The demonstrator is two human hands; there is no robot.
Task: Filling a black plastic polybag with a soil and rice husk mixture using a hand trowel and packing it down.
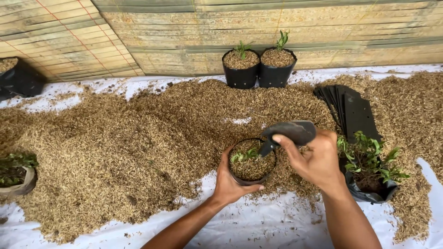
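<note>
Grow bag [252, 169] (husk-filled) — left hand [230, 182] fingers clamp it, right hand [314, 159] fingers grip trowel [290, 133]; seedlings [369, 159] beside.

A single head-worn camera is looking steeply down and forward from just above the person's own forearms, which are entering from the bottom edge. It is sitting close to the work: the left hand [233, 182] and right hand [316, 161] are filling the lower middle of the frame. It is facing toward a bamboo-slat wall [277, 27] that is running across the top, so the view is taking in the whole depth of the white ground sheet [258, 226] and the heap of rice husk [138, 138] spread over it. No second view is sharing the scene.
</note>
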